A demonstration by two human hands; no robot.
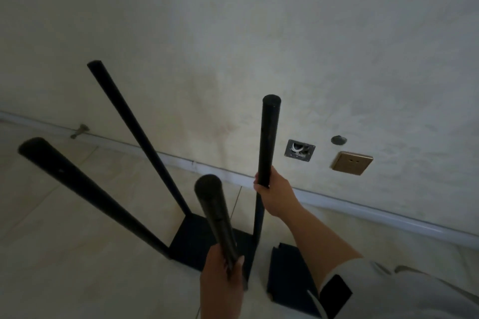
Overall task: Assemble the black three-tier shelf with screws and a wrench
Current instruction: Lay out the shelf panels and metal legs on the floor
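Pale tiled floor [64,254] meets a cream plaster wall [259,33], with a white baseboard [363,211] running along the joint. Light is dim. No brand, label or writing is readable on anything in view.

On the wall, right of centre: an open metal wall box [299,150] with wires showing, a gold socket plate [352,162] just to its right, and a small dark round plug [338,139] above and between them. A small bracket-like fitting [80,131] sits at the baseboard on the far left.

Shelf parts: a black square board [193,238] lies flat on the floor near the wall. Four black poles rise from its corners: the far-left pole [134,132], the near-left pole [85,194], the near-right pole [215,215] and the far-right pole [269,137]. A second black board [287,272] with a notched corner lies on the floor just to the right of the first.

Left hand [220,282]: enters from the bottom edge, fingers curled round the near-right pole at its lower part, thumb lying along the shaft.

Right hand [274,195]: arm stretched forward from a light grey sleeve [388,290] with a black patch, wrist slightly bent, fingers wrapped round the far-right pole about halfway up. That pole stands close to upright.
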